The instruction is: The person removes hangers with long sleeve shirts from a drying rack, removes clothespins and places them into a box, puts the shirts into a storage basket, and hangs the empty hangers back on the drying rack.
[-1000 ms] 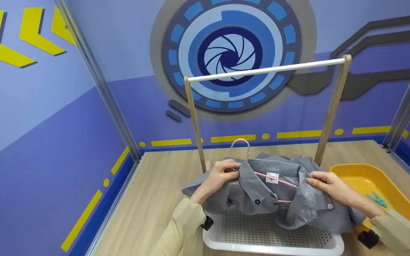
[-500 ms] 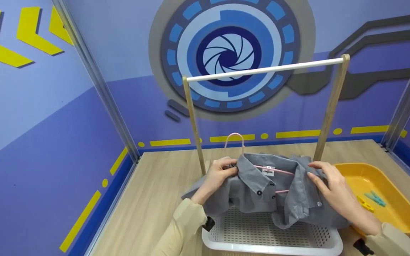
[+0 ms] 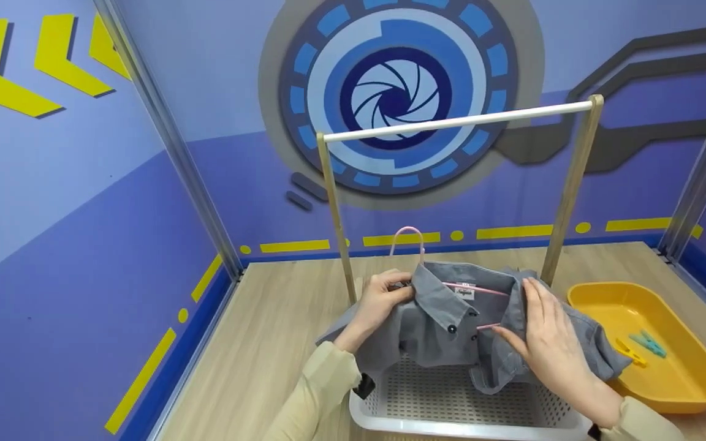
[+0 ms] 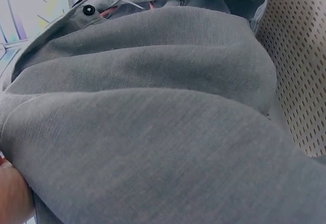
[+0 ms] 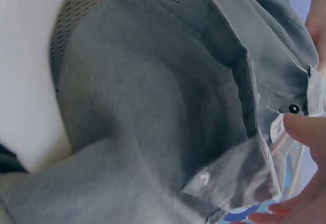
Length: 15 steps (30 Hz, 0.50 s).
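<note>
Grey Shirt Held Over Basket, Pink Hanger Inside

The grey shirt (image 3: pixel 432 340) lies over the white basket (image 3: pixel 463 427) on the bench (image 3: pixel 279 318), the pink hanger's hook (image 3: pixel 409 228) rising behind its collar. The left hand (image 3: pixel 379 306) pinches the cloth beside the collar. The right hand (image 3: pixel 552 337) rests on the opposite collar edge, fingers straight, thumb spread away near the hanger's lower bar. A rack (image 3: pixel 457 121) stands behind; at right, a yellow tray (image 3: pixel 684 392) holds teal (image 3: pixel 648 343) and yellow clothespins (image 3: pixel 630 352).
</note>
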Available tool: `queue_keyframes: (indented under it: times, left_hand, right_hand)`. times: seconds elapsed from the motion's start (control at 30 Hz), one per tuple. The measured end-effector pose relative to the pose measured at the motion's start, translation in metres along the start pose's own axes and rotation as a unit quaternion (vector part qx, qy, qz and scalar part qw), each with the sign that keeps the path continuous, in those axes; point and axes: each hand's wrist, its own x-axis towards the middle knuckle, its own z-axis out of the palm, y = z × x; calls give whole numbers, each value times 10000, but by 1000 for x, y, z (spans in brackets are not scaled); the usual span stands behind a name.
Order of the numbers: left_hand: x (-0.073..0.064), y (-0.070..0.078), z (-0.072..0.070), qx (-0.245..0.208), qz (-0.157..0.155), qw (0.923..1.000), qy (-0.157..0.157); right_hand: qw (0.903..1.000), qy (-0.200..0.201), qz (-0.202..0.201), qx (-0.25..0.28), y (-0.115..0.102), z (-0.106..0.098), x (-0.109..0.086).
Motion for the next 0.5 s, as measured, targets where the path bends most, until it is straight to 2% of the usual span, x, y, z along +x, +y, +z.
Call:
queue_keyframes:
  times: [0.27,0.37,0.5]
  left_hand:
    - [-1,4,1,-22,35,10000,3]
    - [-1,4,2,-73,55,10000,-2]
    - [-1,6,2,-87,62,9999,41]
  right_hand:
    - [9976,119,163,-665,1,11,3]
    - [9969,189,226,-731,3,16,3]
    - [9967,77,339,-737,6,19,3]
